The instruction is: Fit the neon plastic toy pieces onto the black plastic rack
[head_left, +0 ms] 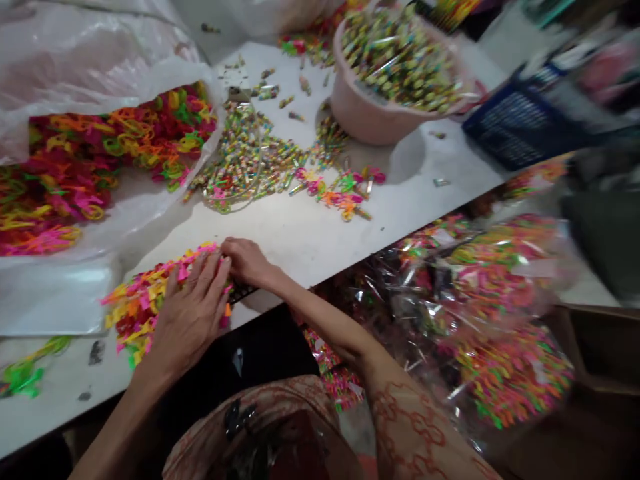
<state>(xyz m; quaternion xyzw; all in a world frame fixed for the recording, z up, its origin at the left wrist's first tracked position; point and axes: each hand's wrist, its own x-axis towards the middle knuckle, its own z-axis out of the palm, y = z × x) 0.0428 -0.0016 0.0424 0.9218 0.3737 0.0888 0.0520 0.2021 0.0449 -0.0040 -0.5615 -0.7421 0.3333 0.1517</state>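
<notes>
My left hand [193, 313] lies flat, fingers spread, on top of a bundle of neon pink, yellow and orange plastic pieces [137, 303] at the white table's near edge. My right hand [247, 261] is curled at the bundle's right end, its fingertips against the pieces and a dark flat thing [243, 292] under them. Whether it grips anything I cannot make out.
A clear bag of neon rings [75, 167] lies at the left. Small wrapped sticks [245, 163] are heaped mid-table beside a pink tub [365, 110] full of them. A blue basket [520, 127] stands at the right. Cellophane packs of neon pieces [490, 307] pile below the table edge [350, 260].
</notes>
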